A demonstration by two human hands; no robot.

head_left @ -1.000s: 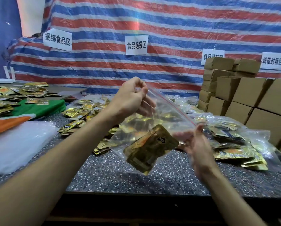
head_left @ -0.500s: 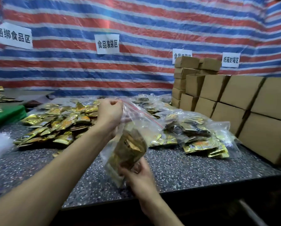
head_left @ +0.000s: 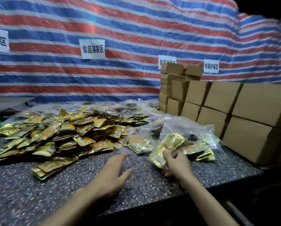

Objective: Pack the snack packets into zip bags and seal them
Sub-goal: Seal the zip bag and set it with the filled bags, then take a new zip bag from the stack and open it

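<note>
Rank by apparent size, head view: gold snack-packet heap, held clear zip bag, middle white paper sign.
1. gold snack-packet heap
2. clear zip bag in right hand
3. white paper sign, though farthest away

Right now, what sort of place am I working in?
Probably a makeshift food-packing station: a heap of gold foil snack packets on a speckled grey table, stacked brown cardboard boxes, and white paper zone signs on a striped tarpaulin.

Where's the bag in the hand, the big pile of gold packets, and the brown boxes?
zip bag (head_left: 170,141): head view, its clear front over a gold packet.
pile of snack packets (head_left: 63,132): head view, middle of the heap.
cardboard boxes (head_left: 250,139): head view, front face of the nearest box.
</note>
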